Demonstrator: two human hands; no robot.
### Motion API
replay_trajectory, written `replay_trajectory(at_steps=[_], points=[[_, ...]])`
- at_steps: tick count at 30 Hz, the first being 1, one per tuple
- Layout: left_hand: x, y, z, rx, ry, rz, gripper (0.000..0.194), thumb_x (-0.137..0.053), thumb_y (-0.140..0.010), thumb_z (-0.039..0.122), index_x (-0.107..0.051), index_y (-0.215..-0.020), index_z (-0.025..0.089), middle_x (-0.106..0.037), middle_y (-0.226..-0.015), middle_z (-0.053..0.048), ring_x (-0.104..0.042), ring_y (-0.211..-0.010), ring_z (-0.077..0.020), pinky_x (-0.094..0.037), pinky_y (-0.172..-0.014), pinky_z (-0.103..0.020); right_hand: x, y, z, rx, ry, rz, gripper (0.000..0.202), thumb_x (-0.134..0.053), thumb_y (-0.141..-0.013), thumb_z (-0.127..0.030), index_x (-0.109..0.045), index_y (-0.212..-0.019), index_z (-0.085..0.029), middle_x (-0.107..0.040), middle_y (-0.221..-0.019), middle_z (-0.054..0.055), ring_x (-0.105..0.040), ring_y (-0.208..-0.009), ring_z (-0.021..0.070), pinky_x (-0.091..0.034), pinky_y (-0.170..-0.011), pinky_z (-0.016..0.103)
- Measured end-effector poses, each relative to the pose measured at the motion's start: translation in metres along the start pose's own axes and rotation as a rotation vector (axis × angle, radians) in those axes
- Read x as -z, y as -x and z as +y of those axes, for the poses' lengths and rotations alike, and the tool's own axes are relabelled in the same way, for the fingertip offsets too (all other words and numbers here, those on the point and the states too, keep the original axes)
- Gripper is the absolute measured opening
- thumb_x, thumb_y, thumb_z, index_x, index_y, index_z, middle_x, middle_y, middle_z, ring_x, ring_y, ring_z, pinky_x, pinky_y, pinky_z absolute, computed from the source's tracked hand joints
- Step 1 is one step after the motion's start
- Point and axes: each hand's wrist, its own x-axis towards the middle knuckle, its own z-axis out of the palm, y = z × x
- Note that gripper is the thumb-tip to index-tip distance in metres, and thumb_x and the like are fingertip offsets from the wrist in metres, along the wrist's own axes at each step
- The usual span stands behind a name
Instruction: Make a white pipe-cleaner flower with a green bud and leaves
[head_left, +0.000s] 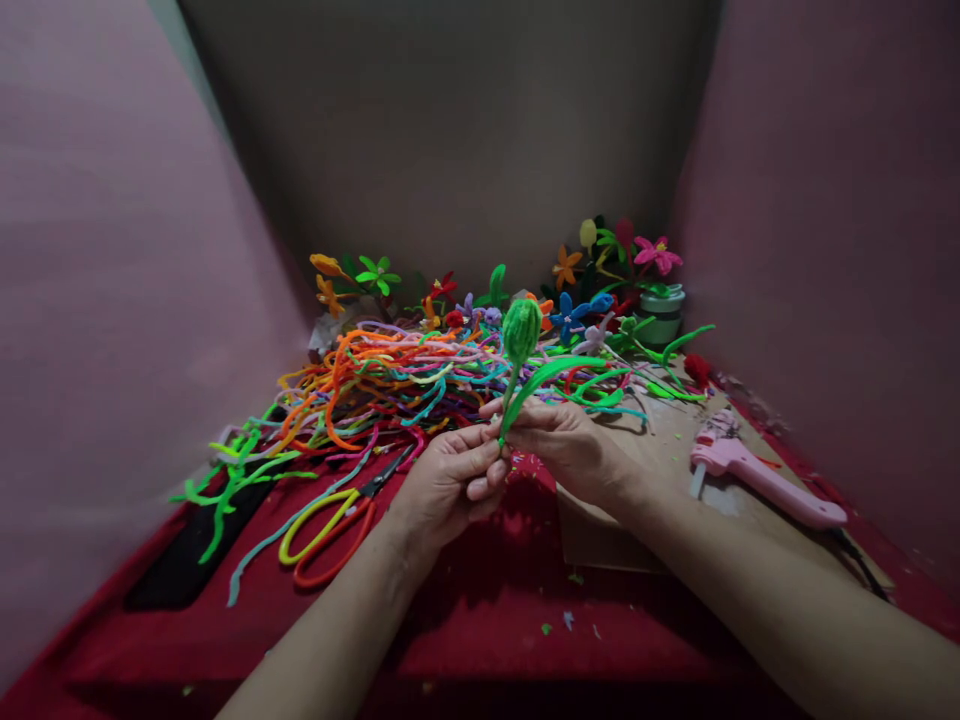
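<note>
Between my two hands, above the middle of the table, stands a green pipe-cleaner flower (521,332) with a closed, bud-like head on a thin stem. A long green leaf (551,372) arches from the stem toward the right. My left hand (457,475) pinches the lower end of the stem, its fingers curled in. From the other side my right hand (566,445) has its fingertips closed around the stem and the base of the leaf. Part of the stem is hidden behind the fingers.
A heap of colourful pipe cleaners (390,375) lies behind my hands. Scissors (322,540) and a black flat slab (187,555) are at left. At right, a pink glue gun (765,480) rests on cardboard (607,530). Finished flowers and a green pot (661,315) stand along the back.
</note>
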Motion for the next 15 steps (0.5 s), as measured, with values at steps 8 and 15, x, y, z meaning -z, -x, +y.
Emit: replay_trajectory(at_steps=[8, 15], points=[[-0.010, 0.001, -0.006, -0.259, -0.330, 0.292, 0.014, -0.061, -0.076, 0.030, -0.058, -0.078, 0.016, -0.054, -0.057, 0.004, -0.042, -0.040, -0.0044, -0.035, -0.038, -0.017, -0.008, 0.003, 0.004, 0.053, 0.006, 0.147, 0.010, -0.068, -0.071, -0.030, -0.072, -0.078, -0.024, -0.063, -0.092, 0.002, -0.055, -0.092, 0.0182, -0.044, -0.084, 0.035], [-0.011, 0.006, -0.018, -0.600, -0.877, 0.481, 0.008, -0.057, -0.079, 0.025, -0.062, -0.077, 0.019, -0.056, -0.061, 0.003, -0.050, -0.051, -0.0072, -0.040, -0.053, -0.019, -0.015, 0.007, 0.001, 0.044, -0.033, 0.194, 0.012, -0.067, -0.071, -0.028, -0.072, -0.082, -0.024, -0.064, -0.093, 0.002, -0.055, -0.090, 0.0161, -0.043, -0.084, 0.032]])
